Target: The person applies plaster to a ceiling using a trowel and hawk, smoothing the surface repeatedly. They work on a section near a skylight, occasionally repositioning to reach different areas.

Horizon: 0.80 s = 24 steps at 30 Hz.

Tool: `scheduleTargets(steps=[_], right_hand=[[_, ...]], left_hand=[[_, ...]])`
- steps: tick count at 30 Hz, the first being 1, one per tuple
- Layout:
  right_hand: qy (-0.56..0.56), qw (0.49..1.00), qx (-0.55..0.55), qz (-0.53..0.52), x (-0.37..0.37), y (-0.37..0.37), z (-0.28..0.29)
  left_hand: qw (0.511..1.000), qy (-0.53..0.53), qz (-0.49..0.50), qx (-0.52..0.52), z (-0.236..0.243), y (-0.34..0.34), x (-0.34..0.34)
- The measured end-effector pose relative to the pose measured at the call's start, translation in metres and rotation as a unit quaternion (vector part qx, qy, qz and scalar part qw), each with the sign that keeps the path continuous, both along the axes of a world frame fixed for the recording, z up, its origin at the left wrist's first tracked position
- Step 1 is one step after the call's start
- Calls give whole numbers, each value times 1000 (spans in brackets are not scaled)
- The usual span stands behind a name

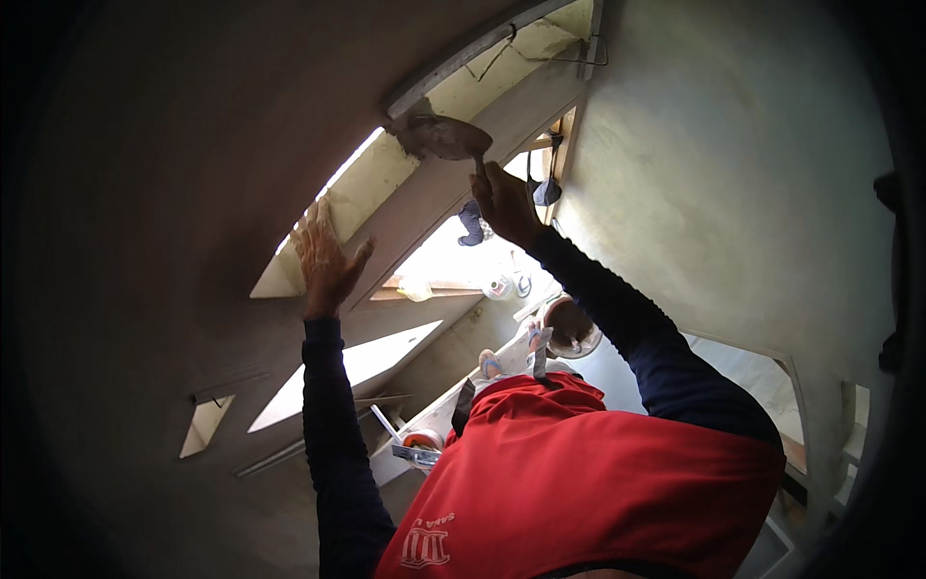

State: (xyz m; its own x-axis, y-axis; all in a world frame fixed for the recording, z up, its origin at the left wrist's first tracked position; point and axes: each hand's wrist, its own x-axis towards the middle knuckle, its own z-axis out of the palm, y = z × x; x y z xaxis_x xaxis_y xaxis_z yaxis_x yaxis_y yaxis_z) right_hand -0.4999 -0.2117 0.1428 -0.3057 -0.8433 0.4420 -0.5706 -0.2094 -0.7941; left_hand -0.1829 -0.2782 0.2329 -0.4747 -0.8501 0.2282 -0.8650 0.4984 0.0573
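Note:
My right hand (506, 205), raised ahead of me, is closed round the handle of a trowel (455, 138) with a broad, rounded blade. The blade lies by a dark patch of wet mortar (413, 125) on the pale inner edge of a wall opening (376, 174). To the left, my left hand (328, 262) rests on the lower part of that edge, fingers spread and nothing held. Above the mortar, a straight batten (449, 66) runs along the edge, with a bent wire clamp (509, 41) hooked over its far end.
Below me is a narrow plank (494, 349) with my feet on it. A bucket (585, 347) with grey-brown contents stands beside it. On the left are a flat metal-bladed tool (413, 454) and an orange-rimmed round container (424, 439). A smooth grey wall (714, 174) rises at right.

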Motion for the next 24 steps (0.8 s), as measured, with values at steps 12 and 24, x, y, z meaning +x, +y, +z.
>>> scheduleTargets(steps=[12,24], right_hand=[[-212,976,49,-30,15,25,-19],[-591,703,157,363,-61,40,40]], left_hand=[[999,-18,-15,39,2,-3,2],[996,-16,-3,83,10,-2,-5]])
